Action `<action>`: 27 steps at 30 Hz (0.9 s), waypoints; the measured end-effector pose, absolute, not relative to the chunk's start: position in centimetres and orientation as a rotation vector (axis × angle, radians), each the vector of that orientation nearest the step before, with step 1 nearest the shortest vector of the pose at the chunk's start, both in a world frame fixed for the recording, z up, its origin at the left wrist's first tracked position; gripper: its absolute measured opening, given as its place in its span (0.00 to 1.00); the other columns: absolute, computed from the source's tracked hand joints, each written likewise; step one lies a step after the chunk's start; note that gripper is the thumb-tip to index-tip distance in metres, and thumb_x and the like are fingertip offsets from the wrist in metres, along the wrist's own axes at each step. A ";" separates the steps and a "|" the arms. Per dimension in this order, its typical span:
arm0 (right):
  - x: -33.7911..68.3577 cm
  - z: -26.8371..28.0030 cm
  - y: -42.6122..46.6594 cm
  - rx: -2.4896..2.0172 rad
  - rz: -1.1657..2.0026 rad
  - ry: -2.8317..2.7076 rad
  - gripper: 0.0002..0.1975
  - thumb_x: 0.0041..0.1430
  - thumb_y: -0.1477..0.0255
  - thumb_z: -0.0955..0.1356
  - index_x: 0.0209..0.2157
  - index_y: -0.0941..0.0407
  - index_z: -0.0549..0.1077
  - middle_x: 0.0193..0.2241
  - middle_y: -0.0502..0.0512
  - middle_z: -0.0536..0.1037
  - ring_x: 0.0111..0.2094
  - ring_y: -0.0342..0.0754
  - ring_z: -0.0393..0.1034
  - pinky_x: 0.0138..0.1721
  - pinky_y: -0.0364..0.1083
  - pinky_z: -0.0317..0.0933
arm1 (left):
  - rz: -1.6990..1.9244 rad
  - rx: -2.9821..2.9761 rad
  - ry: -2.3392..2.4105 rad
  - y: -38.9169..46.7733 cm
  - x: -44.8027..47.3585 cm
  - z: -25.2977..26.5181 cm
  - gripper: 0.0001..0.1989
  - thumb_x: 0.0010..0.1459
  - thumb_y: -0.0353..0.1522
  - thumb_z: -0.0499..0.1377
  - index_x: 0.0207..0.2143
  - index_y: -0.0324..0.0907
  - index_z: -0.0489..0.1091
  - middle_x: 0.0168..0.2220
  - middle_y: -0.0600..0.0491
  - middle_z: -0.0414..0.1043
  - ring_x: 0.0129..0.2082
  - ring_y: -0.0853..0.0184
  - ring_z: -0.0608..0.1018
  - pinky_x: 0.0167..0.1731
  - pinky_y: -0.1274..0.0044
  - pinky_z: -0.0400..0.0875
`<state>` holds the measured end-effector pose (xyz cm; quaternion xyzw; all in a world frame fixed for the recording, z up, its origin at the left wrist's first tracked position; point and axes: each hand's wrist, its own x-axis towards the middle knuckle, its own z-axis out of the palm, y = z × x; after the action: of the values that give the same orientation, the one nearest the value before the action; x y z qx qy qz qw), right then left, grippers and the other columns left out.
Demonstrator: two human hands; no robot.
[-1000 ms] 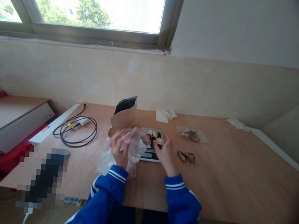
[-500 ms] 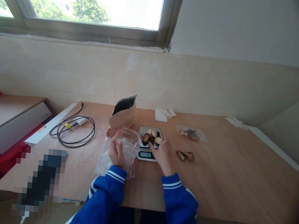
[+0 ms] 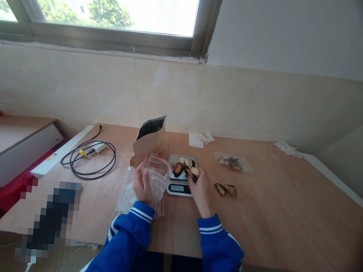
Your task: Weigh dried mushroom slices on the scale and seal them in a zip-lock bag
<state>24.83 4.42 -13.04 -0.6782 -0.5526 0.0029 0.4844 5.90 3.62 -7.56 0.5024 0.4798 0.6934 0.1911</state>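
Clear zip bag is being held by left hand, fingers half curled round its left side, probably so the thin film is being stiffened beside the scale. Pale slice is apparently being pinched by right hand, thumb and fingers nearly closed, at the weighing plate's right edge; whether it is being lifted cannot be told. Other dried slices are being carried by the plate, display being turned to the surface's front edge, presumably for reading. Kraft pouch is being stood open near the back edge.
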 end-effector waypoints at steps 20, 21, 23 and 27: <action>21.7 -2.4 1.4 -1.164 0.645 -1.282 0.20 0.58 0.67 0.66 0.52 0.56 0.67 0.49 0.61 0.74 0.46 0.52 0.71 0.48 0.50 0.66 | 1.948 1.512 1.205 3.7 5.8 -8.3 0.22 0.64 0.42 0.49 0.54 0.40 0.66 0.54 0.44 0.69 0.55 0.58 0.71 0.55 0.65 0.63; 21.3 -1.7 1.1 -1.136 0.678 -1.331 0.20 0.58 0.69 0.65 0.53 0.55 0.67 0.49 0.60 0.74 0.46 0.51 0.72 0.47 0.50 0.67 | 1.954 1.524 1.184 3.8 5.7 -8.4 0.22 0.64 0.42 0.49 0.54 0.40 0.66 0.54 0.44 0.70 0.55 0.58 0.71 0.54 0.65 0.63; 20.5 -0.6 0.8 -1.111 0.689 -1.441 0.22 0.56 0.74 0.65 0.53 0.54 0.67 0.49 0.58 0.74 0.46 0.50 0.71 0.45 0.49 0.68 | 1.964 1.544 1.142 3.8 5.7 -8.6 0.22 0.64 0.42 0.49 0.53 0.40 0.66 0.54 0.44 0.70 0.54 0.57 0.71 0.54 0.65 0.64; 19.8 0.2 0.4 -1.112 0.616 -1.645 0.22 0.54 0.79 0.65 0.52 0.52 0.69 0.47 0.56 0.74 0.46 0.50 0.69 0.47 0.49 0.65 | 1.983 1.553 1.079 3.8 5.6 -8.6 0.21 0.64 0.41 0.49 0.53 0.40 0.66 0.54 0.44 0.70 0.54 0.57 0.72 0.53 0.65 0.65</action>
<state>19.78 0.43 0.19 -0.4612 -0.6821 0.2553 0.5068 5.63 3.78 -8.65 0.5555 0.3858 0.7092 0.1991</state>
